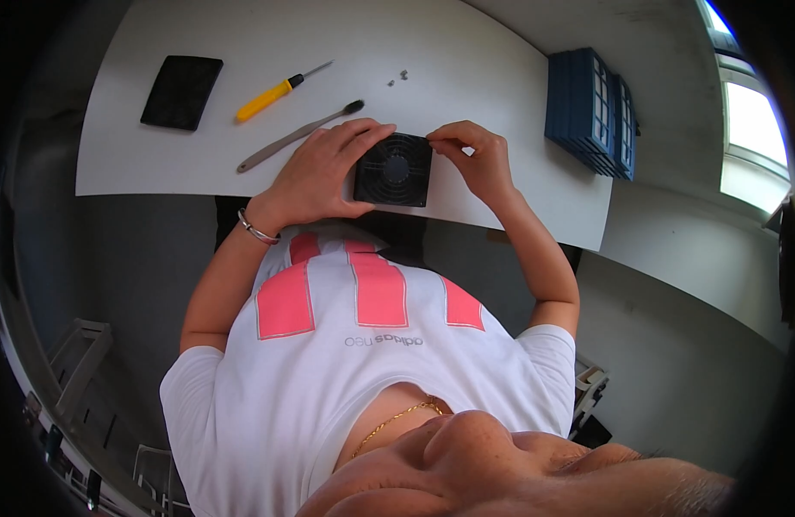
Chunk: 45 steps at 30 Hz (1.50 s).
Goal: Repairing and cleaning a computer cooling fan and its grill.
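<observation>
A black square fan with a ringed grille [396,170] is at the near edge of the white bench [492,77], its round hub facing up; whether it lies flat or is slightly raised cannot be told. The left hand's grip [316,172] is clamped on the fan from the left, fingers at the far left corner and thumb at the near edge, with a silver bracelet [258,228] around the wrist. The right hand's grip [477,162] has thumb and forefinger tips together at the fan's far right corner; whether a small part sits between them cannot be told. A grey-handled brush with dark bristles [294,140] lies slantwise just beyond the left hand, and farther off is a yellow-handled screwdriver [267,102]. A black rectangular object [182,92] lies at the far left. Small metallic pieces [404,75] sit beyond the fan, and blue plastic crates [578,108] stand at the right edge.
</observation>
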Each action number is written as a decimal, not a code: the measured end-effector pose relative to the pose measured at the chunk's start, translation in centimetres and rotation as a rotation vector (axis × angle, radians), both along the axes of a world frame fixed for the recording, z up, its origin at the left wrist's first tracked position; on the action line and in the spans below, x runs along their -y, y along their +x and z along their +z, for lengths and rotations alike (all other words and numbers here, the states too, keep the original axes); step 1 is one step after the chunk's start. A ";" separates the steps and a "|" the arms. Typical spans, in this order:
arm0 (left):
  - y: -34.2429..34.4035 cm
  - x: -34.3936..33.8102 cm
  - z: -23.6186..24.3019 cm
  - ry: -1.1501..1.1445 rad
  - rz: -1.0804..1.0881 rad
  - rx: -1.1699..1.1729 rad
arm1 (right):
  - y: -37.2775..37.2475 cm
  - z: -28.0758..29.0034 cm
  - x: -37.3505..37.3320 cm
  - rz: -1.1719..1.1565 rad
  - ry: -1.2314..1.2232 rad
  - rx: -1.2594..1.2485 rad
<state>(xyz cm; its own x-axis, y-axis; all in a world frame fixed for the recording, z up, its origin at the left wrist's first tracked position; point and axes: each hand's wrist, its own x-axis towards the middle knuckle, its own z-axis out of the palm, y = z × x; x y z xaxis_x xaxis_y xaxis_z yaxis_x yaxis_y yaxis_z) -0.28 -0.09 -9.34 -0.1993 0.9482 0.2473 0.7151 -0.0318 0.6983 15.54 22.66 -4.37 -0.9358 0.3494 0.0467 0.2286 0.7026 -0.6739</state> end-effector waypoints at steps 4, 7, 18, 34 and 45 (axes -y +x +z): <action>0.0 0.0 0.0 0.002 0.013 -0.007 | -0.1 -0.5 -0.1 -0.063 -0.124 0.015; -0.1 0.0 0.2 0.000 0.005 0.000 | 0.2 -0.8 -0.4 -0.119 -0.265 0.053; 1.8 -2.4 3.1 -0.094 -0.011 -0.299 | 0.2 0.0 -0.2 -0.127 -0.260 0.087; 3.5 -4.0 4.6 -0.242 0.030 -0.290 | 0.2 -0.3 -0.4 -0.092 -0.225 0.047; 3.4 -3.7 4.0 -0.182 0.038 -0.265 | 0.1 -0.8 0.5 -0.115 -0.079 -0.022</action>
<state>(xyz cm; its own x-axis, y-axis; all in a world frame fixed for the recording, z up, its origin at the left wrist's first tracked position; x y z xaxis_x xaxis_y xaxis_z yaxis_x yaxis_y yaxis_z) 3.09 3.60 -5.37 -0.1865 0.9748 0.1222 0.8711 0.1065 0.4793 15.62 22.19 -5.18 -0.8885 0.4576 0.0347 0.2891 0.6169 -0.7320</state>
